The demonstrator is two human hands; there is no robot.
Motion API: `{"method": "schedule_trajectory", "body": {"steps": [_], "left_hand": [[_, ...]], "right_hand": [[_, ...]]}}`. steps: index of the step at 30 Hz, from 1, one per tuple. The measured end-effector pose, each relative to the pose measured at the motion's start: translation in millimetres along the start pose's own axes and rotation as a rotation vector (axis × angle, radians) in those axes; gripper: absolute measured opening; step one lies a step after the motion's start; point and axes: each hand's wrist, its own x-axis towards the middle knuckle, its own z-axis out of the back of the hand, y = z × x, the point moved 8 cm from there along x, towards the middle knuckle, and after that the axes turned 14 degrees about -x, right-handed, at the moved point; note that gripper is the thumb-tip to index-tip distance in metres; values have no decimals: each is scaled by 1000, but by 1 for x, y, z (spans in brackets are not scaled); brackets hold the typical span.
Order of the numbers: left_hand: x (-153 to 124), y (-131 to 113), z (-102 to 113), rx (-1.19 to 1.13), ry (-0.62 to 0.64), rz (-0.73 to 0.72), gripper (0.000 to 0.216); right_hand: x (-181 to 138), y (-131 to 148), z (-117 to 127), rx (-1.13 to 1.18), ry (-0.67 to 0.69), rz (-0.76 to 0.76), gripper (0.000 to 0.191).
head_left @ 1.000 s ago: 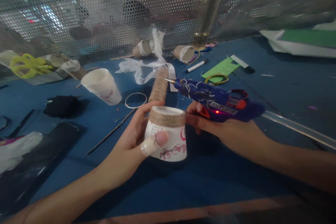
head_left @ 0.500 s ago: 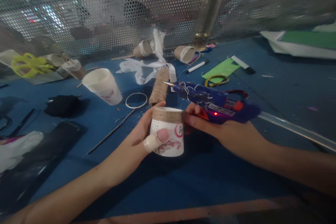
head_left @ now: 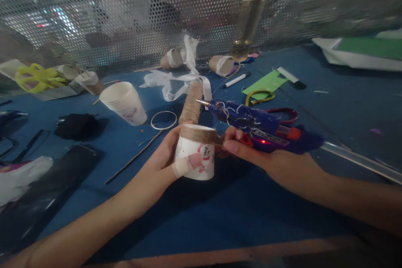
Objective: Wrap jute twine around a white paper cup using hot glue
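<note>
Nearest you, on your side of the paper cup (head_left: 205,150), ran the reddish-brown edge (head_left: 201,254) of the blue tabletop (head_left: 201,217). The cup was tilted in front of you above that surface, a band of twine (head_left: 197,135) wrapped around its rim. Your left hand (head_left: 168,157) was clamped around the cup's left side, its bandaged thumb across the front. To the cup's right, your right hand (head_left: 273,161) was closed on the blue glue gun (head_left: 241,115), and a strand ran from the band to that hand's fingertips. The gun's red light was lit, and its nozzle pointed left, just beyond the cup. Left of the cup, a dark pouch (head_left: 63,184), a thin stick (head_left: 135,156) and a pale ring (head_left: 163,128) lay on the blue, with small specks scattered near the ring. Just behind the cup lay a twine spool (head_left: 191,102); beyond and left of it leaned stacked cups (head_left: 127,106). Farther beyond the cup were tangled white ribbon (head_left: 158,79), and, to its right, a marker (head_left: 237,80) and green card (head_left: 264,83). Farthest past the cup, a perforated metal screen (head_left: 125,16) backed the table, with blurred lights and dim shapes in the room behind it.
</note>
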Motion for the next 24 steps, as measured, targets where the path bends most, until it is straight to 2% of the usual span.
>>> {"method": "schedule_trajectory", "body": {"steps": [3, 9, 13, 18, 24], "left_hand": [[0, -1, 0, -13, 24, 5, 65], [-3, 0, -4, -91, -34, 72, 71], [-5, -1, -9, -24, -49, 87, 75], [-4, 0, -5, -3, -47, 83, 66], [-8, -10, 7, 36, -70, -25, 57]], "right_hand": [[-1, 3, 3, -6, -21, 64, 37], [-4, -1, -3, 74, 24, 112, 28], [-5, -4, -7, 122, 51, 117, 22], [-6, -1, -5, 141, 49, 142, 23], [-14, 17, 18, -99, -140, 324, 20]]}}
